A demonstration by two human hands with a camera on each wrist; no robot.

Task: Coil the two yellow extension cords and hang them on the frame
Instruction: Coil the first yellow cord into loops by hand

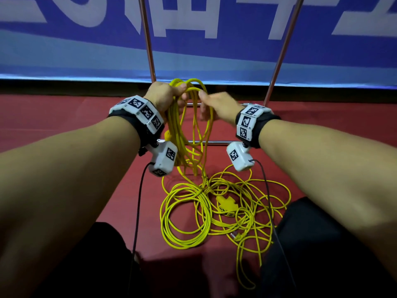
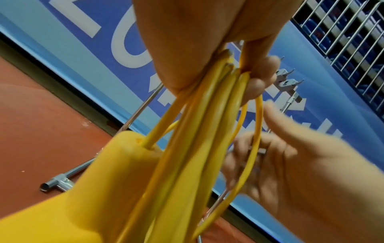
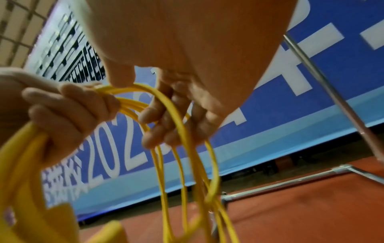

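Head view: the left hand [image 1: 164, 96] clenches the top of a bunch of hanging loops of thin yellow extension cord [image 1: 189, 130], held up before the chrome tube frame [image 1: 148, 39]; the right hand [image 1: 217, 107] pinches one strand just right of it, thumb on top; the second yellow cord [image 1: 214, 211] lies tangled on the red floor [image 1: 64, 117] nearer the person, its yellow socket block [image 1: 226, 204] among the loops; a blue banner [image 1: 214, 50] stands far behind.
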